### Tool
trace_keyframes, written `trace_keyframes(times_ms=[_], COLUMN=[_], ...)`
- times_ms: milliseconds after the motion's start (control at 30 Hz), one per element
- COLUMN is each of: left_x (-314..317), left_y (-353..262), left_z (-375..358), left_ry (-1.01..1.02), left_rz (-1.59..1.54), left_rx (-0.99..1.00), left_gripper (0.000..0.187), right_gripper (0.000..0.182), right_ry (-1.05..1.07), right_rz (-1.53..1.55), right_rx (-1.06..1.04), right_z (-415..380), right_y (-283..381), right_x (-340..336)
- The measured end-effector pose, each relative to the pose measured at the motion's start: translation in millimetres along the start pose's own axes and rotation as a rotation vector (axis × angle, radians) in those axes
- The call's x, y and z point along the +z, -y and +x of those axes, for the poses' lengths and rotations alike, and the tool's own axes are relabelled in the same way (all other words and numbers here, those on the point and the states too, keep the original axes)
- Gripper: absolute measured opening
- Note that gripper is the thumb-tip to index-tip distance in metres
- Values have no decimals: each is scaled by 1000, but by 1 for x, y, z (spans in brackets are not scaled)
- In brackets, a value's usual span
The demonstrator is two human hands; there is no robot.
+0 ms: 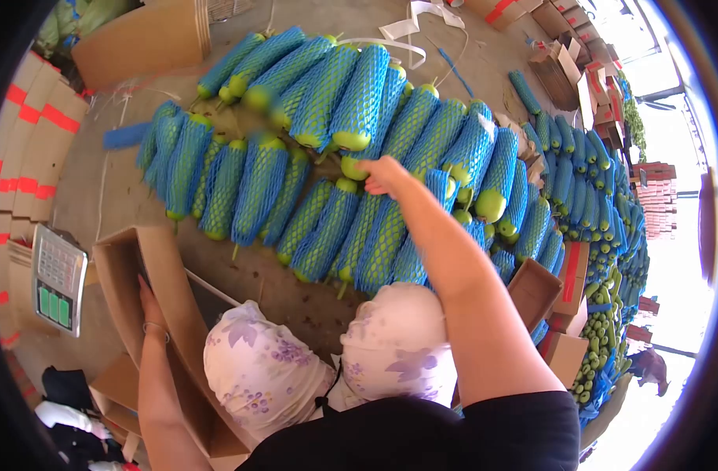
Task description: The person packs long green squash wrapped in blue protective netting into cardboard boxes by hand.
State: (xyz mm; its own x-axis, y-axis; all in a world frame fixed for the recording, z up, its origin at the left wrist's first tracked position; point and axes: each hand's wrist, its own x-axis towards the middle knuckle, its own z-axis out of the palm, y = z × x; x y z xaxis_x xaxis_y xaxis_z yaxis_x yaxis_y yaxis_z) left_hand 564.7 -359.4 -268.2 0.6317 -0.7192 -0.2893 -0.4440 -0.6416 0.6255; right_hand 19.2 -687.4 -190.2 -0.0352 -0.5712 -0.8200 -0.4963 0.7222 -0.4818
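Note:
My right hand (386, 177) reaches over rows of long green gourds in blue foam net sleeves (412, 129). Its fingers are curled at the end of one gourd (354, 168) between two rows; its far side is hidden. My left hand (153, 308) is inside a long, narrow cardboard box (167, 271) at my left. The fingers of that hand lie stretched along the inner wall, partly in shadow. The box leans beside my knees, which are covered in flowered cloth (253, 357).
A scale with a keypad and green display (58, 271) stands left of the box. Stacked cartons with red tape (33, 133) line the left side. More sleeved gourds (583, 184) and bare green ones (602, 337) are piled at right. A cardboard sheet (143, 43) stands behind.

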Motion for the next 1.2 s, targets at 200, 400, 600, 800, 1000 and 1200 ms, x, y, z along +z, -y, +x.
trace_keyframes(times_ms=[200,400,600,800,1000,1200], left_x=[-70,-116,-81,32,44,-32], left_y=[-102,-164,-290,-411,-453,-366], left_z=[-92,-169,-219,-199,-198,-185], left_ry=[29,-238,-38,811,1100,837], left_rz=[-309,-396,-589,-1039,-1391,-1432], left_rx=[-72,111,389,241,-64,26], left_gripper=[50,40,34,53,70,69], right_gripper=[96,92,51,50,46,34], right_ry=[-577,-595,14,-46,182,-434], right_rz=[22,-174,449,366,230,-951], right_rx=[93,-91,-346,-758,-842,-874], right_z=[15,-14,-67,-233,-231,-103], right_y=[21,10,-3,-35,-31,1], right_x=[64,33,-64,-36,-68,-91])
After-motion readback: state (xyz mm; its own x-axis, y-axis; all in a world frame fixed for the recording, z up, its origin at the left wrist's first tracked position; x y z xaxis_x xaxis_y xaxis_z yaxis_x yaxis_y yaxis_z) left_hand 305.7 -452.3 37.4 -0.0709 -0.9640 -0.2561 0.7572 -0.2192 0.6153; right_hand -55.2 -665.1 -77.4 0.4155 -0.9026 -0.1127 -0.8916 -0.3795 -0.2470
